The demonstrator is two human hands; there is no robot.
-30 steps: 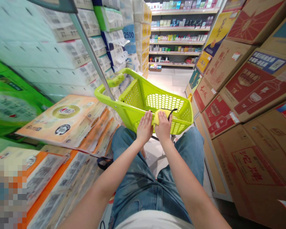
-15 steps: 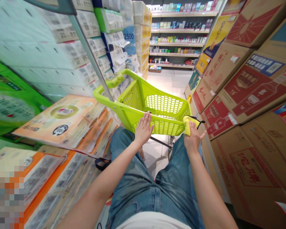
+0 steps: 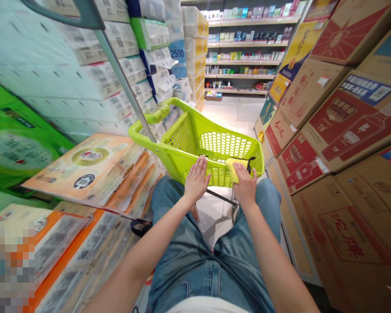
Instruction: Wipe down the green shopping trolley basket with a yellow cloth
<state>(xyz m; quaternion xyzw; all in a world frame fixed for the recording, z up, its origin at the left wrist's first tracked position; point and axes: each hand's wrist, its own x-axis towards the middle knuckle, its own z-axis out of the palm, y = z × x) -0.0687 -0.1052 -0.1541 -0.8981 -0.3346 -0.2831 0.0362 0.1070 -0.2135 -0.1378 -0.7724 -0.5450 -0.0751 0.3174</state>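
Observation:
A lime-green plastic shopping basket (image 3: pixel 174 157) with a long grey pull handle (image 3: pixel 122 74) stands tilted in front of my knees. My left hand (image 3: pixel 196 180) lies on the near rim, its fingers stretched out and nothing in its grasp. Farther right along the same rim, my right hand (image 3: pixel 246 188) grips a yellow cloth (image 3: pixel 232 167) with a black edge or loop, pressing it over the rim. The cloth's underside is hidden. Lattice holes cover the basket's walls, and little shows on its floor.
Packs of paper goods (image 3: pixel 84 152) are stacked close on my left. Cardboard cartons (image 3: pixel 352 217) rise in a wall on my right. Shelves (image 3: pixel 244 76) of small boxes and bottles stand at the aisle's far end. A strap (image 3: pixel 140 227) lies by my left leg.
My right hand has slid the yellow cloth leftward along the near rim, from the basket's right corner towards my left hand. My left hand stays nearly in place.

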